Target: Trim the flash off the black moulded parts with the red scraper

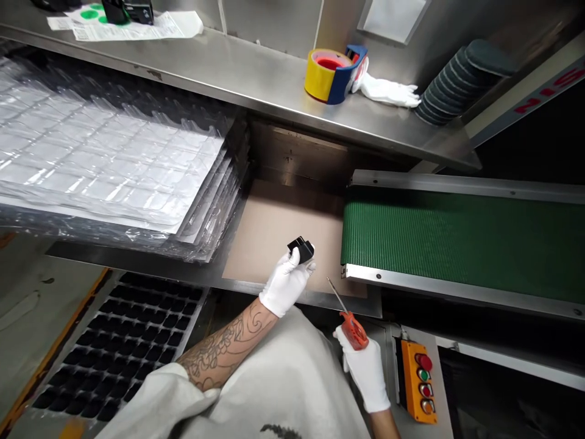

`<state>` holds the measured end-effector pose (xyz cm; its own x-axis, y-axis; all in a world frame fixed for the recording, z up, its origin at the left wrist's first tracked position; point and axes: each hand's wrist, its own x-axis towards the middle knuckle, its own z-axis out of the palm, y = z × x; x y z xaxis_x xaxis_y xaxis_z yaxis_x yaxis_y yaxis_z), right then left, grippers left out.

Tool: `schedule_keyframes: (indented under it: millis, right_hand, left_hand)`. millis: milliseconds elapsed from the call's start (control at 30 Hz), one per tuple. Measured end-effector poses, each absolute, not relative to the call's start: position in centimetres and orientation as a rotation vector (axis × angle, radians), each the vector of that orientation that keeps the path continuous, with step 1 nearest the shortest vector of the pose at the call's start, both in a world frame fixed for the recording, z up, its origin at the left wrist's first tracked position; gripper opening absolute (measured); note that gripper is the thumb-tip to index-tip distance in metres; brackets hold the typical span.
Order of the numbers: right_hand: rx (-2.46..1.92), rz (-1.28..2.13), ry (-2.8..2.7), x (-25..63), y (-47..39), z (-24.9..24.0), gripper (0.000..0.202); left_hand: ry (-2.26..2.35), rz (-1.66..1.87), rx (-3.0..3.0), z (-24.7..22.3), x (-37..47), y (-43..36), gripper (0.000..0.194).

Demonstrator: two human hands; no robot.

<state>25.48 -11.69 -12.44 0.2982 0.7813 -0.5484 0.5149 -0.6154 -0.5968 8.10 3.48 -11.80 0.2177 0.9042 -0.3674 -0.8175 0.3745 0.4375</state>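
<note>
My left hand (284,283), in a white glove, has its fingers closed round a small black part (301,249) above the brown board (269,222). Lower right, my gloved right hand (365,369) grips an orange-handled tool (353,331). The tool's thin metal tip points up and left, toward the black part but apart from it. The green ribbed conveyor belt (411,238) starts just right of the board.
Stacked clear plastic trays (105,152) stand at left, with a tray of black parts (123,341) below. A metal shelf (247,73) holds yellow tape (320,76), a white glove (388,91) and dark stacked discs (457,85). An orange button box (418,381) sits lower right.
</note>
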Motion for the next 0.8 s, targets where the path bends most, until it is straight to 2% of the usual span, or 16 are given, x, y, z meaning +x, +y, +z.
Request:
schedule_keyframes:
  millis: [167, 300, 433, 800]
  right_hand:
    - [-2.275, 1.17, -1.269, 26.0, -11.5, -10.2, 0.046]
    - [-2.437, 1.114, -1.521, 26.3, -10.9, -7.0, 0.042]
    - [-2.501, 1.124, -1.69, 26.7, -9.8, -4.6, 0.035]
    - [-2.725, 1.075, -1.677, 28.4, -8.2, -2.7, 0.031]
  left_hand:
    - [0.707, 1.282, 0.233, -11.5, 7.7, 3.7, 0.036]
    - [0.962, 1.404, 0.446, -12.2, 7.7, 3.4, 0.037]
    - [1.121, 1.374, 0.604, -12.5, 8.1, 2.8, 0.039]
    - [1.227, 1.413, 0.772, -12.6, 5.6, 3.4, 0.038]
